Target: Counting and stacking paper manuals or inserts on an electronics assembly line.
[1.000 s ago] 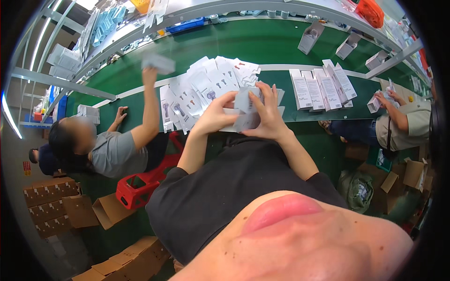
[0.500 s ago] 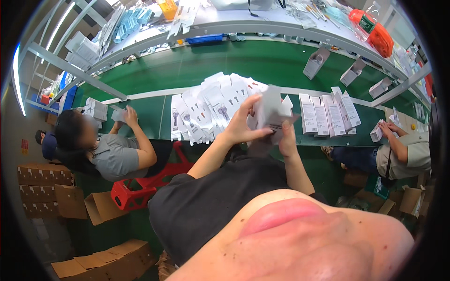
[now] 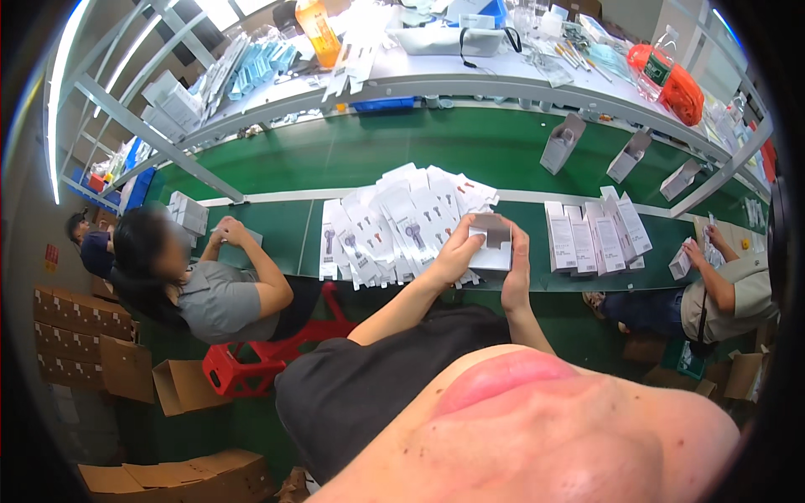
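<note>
A small white carton (image 3: 491,259) is between my two hands in front of me, its upper end open and its grey inside showing. My left hand (image 3: 454,256) grips its left side, with the thumb at the open end. Along its right side lies my right hand (image 3: 516,277), fingers closed against the wall. Just left of my hands spreads a pile of flat printed cartons (image 3: 398,226) on the green table. To the right, several folded white cartons (image 3: 591,239) stand close together in a group.
Behind the table runs a green belt (image 3: 335,155) carrying several open cartons (image 3: 562,144). A cluttered white shelf (image 3: 402,80) spans above it. One person (image 3: 226,285) works at my left, another (image 3: 721,285) at my right. A red stool (image 3: 251,360) and cardboard boxes (image 3: 191,386) stand lower left.
The carton, tilted and blurred before, is now steadier with its open end turned up. My left hand has shifted along its side, and the right hand now lies flatter against it.
</note>
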Action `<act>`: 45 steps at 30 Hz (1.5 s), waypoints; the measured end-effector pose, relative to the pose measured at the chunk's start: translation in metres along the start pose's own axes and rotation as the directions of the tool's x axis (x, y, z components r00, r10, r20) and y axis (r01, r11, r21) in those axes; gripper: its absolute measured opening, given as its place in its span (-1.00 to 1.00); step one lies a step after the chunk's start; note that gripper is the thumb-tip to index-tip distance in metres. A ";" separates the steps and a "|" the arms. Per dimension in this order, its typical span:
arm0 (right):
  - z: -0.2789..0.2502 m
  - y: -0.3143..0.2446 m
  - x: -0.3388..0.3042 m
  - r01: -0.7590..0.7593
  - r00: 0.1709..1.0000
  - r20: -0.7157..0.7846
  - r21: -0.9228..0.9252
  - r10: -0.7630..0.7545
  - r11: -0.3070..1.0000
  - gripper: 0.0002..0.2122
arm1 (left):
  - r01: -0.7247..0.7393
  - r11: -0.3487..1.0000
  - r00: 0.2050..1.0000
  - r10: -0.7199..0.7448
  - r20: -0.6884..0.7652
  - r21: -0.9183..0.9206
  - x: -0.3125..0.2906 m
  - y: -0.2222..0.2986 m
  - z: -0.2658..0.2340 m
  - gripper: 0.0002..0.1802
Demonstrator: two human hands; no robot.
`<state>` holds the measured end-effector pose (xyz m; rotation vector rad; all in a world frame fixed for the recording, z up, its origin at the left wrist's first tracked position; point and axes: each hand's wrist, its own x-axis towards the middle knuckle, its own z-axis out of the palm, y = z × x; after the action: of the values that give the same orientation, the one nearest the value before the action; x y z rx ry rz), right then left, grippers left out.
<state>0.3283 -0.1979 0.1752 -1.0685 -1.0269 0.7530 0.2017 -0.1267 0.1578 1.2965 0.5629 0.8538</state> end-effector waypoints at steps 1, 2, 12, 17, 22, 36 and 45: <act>0.002 0.003 -0.002 -0.050 0.999 -0.019 0.011 0.050 0.999 -0.64 | 0.022 1.000 1.000 -0.022 -0.014 0.020 0.000 0.000 -0.001 -0.48; 0.003 0.006 -0.004 -0.102 0.994 -0.038 0.024 0.102 0.995 -0.65 | 0.047 0.998 0.998 -0.046 -0.030 0.038 0.000 0.001 -0.001 -0.48; 0.004 0.025 -0.006 -0.211 0.974 -0.090 -0.014 0.209 0.977 -0.68 | -0.110 0.980 0.993 0.114 -0.014 0.168 -0.007 -0.002 0.006 -0.53; 0.000 0.022 -0.007 -0.207 0.974 -0.083 0.059 0.212 0.977 -0.65 | -0.169 0.985 0.980 0.163 0.115 0.042 -0.005 -0.014 -0.006 -0.56; -0.004 0.020 -0.006 -0.150 0.988 -0.033 -0.005 0.150 0.989 -0.58 | -0.207 0.977 0.972 0.200 0.123 0.048 -0.008 -0.022 -0.005 -0.63; 0.005 0.015 -0.007 0.028 0.998 0.062 -0.346 -0.007 0.938 -0.53 | -0.124 0.961 0.988 0.097 0.118 0.248 -0.019 -0.008 -0.010 -0.64; 0.005 0.006 -0.007 0.035 0.997 0.075 -0.383 -0.007 0.923 -0.57 | -0.070 0.973 0.985 0.032 0.169 0.219 -0.021 -0.013 -0.017 -0.60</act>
<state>0.3212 -0.2001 0.1678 -1.3715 -1.2806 0.5865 0.1794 -0.1338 0.1392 1.5778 0.5067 0.7317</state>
